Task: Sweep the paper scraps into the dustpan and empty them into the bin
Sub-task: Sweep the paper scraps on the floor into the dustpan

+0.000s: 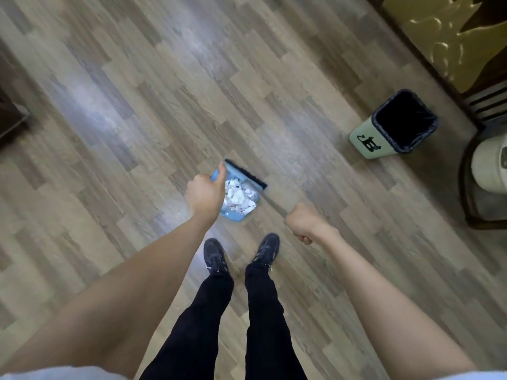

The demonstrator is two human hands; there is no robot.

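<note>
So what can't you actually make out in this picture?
- Head view: the broom handle is motion-blurred, so its line into the right hand is hard to follow.
- The left hand covers the dustpan handle, hiding its grip there.
- The bin interior is black liner and shadow; contents unreadable.
- The paper scraps are too small to count.
- A white object is cut off by the right edge.

Bare forearms, white short sleeves (41, 375), black trousers (260, 311), dark laced sneakers (215, 256).
</note>
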